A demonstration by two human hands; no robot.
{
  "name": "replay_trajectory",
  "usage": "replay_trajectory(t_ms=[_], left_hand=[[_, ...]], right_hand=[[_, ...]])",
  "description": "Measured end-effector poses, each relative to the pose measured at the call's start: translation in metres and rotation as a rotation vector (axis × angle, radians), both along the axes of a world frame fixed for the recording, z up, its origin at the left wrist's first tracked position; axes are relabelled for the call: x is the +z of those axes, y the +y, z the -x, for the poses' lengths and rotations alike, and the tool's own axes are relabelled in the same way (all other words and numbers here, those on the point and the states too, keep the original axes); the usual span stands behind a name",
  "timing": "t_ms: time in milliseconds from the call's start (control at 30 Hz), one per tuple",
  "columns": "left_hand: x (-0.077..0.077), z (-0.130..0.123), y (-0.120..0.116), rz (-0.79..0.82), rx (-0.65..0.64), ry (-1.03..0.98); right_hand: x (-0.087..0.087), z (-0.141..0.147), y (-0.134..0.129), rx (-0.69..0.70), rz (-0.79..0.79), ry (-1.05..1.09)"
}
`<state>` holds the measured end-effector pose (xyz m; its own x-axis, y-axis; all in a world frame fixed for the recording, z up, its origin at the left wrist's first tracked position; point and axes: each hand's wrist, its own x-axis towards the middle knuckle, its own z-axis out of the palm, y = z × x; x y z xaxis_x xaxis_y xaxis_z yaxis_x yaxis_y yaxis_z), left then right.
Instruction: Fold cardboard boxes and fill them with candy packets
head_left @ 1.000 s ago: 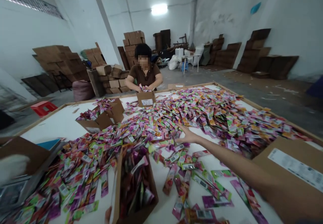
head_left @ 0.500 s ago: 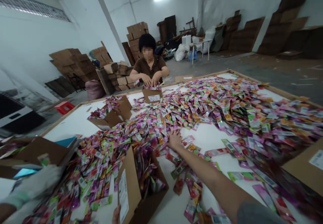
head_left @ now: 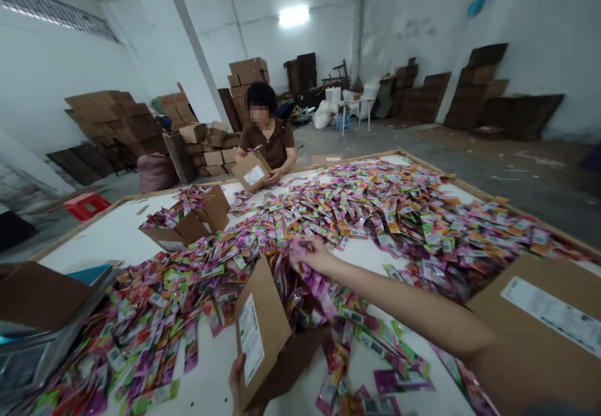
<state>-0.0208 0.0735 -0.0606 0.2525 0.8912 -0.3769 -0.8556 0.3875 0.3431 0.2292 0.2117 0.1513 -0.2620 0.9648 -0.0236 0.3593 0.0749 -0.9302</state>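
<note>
My left hand grips the lower left side of a brown cardboard box with a white label; only some fingers show. The box is tilted, its opening turned toward the pile, and packets fill it. My right hand is closed on several pink-purple snack packets at the mouth of the box. Packets hang down from the fingers over the box's edge. Around the box spreads a large pile of the same slim, shiny packets on the white table.
Across the table a person holds another labelled box. A packed box stands on the left. One more cardboard box is at the right. At the left edge lie a grey device and a box. A wooden rim borders the table.
My right hand has come from the pile to the box mouth with packets in it. The person opposite has tipped their box up. A gloved hand at the left has left the view.
</note>
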Motion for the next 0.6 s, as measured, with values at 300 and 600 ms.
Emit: replay_trajectory(t_ms=[300,600], left_hand=[[0.001,-0.027,0.024,-0.129,-0.078,-0.097],[-0.005,-0.048,0.008,-0.165,-0.138,-0.112]], right_hand=[[0.006,0.001,-0.053,0.325,-0.088,-0.569],[0.061,0.003,-0.038,0.658,0.035,-0.680]])
